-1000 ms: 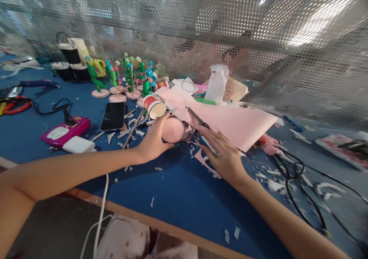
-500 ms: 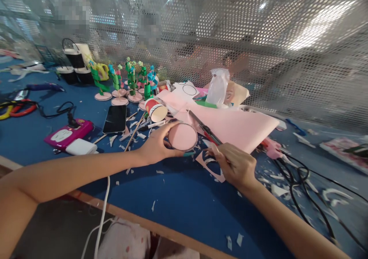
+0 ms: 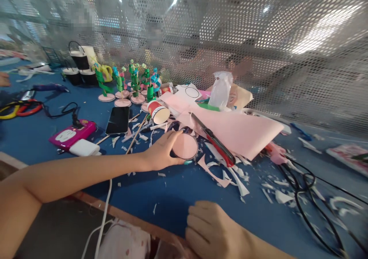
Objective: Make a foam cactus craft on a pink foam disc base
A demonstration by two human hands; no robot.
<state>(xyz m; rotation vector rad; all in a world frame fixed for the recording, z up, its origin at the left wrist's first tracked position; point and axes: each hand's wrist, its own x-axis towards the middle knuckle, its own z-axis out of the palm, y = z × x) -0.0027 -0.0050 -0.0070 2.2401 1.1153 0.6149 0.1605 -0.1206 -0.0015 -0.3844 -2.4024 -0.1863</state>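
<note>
My left hand (image 3: 162, 149) grips a round pink paper-topped disc (image 3: 185, 146) with a dark outline, thumb and fingers around its edge. Close to the front edge of the table, my right hand (image 3: 212, 228) is curled into a fist, with nothing showing in it. Scissors (image 3: 212, 138) with dark blades and a red handle lie across the large pink paper sheet (image 3: 241, 127), apart from both hands. A curved pink offcut (image 3: 214, 172) and white scraps (image 3: 240, 182) lie right of the disc.
Green paper plants (image 3: 134, 81) on pink round bases stand behind a phone (image 3: 117, 120). A paper cup (image 3: 158, 112) lies tipped over. Left are a magenta power strip (image 3: 71, 132) and scissors (image 3: 30, 106). Black cables (image 3: 304, 190) run at right, and perforated metal (image 3: 258, 52) rises behind.
My right hand has let go of the scissors and drawn back toward the table's front edge, closing into a fist. My left hand still holds the disc. Another person's hand appears at far left.
</note>
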